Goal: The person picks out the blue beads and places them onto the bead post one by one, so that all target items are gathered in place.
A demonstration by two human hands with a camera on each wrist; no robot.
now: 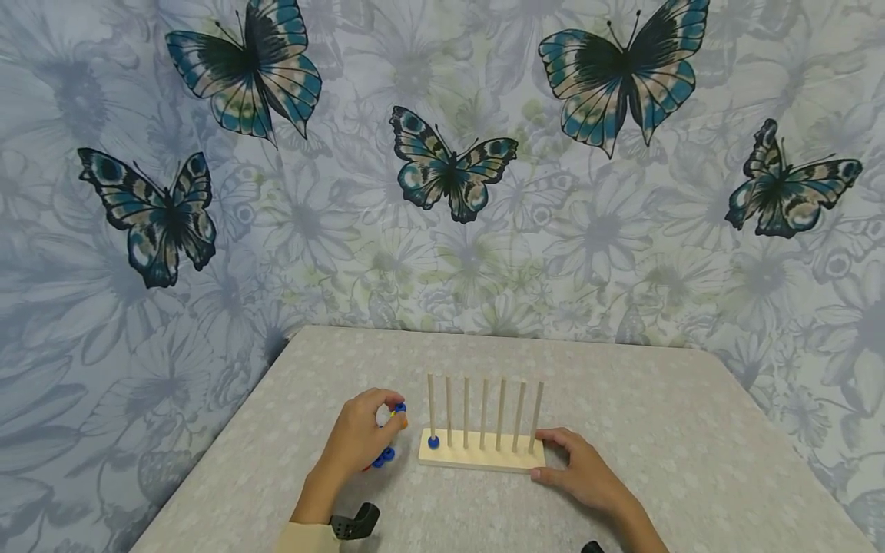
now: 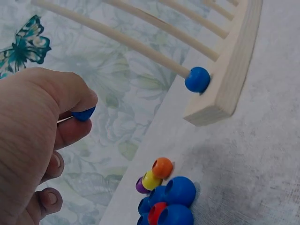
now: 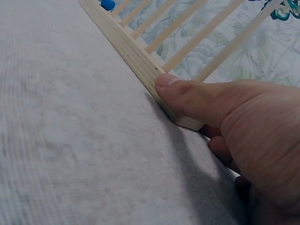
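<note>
A wooden base with a row of several upright pegs stands on the table. One blue bead sits at the bottom of the leftmost peg; the other pegs are bare. Raised left of the base, my left hand pinches another blue bead between thumb and index finger, which largely cover it. My right hand grips the base's right end, its thumb along the near edge. Loose beads lie below the left hand: several blue ones, a red, an orange, a yellow and a purple one.
A pale patterned cloth covers the table. Behind it rises a floral backdrop with large butterflies. A black band is around the left wrist.
</note>
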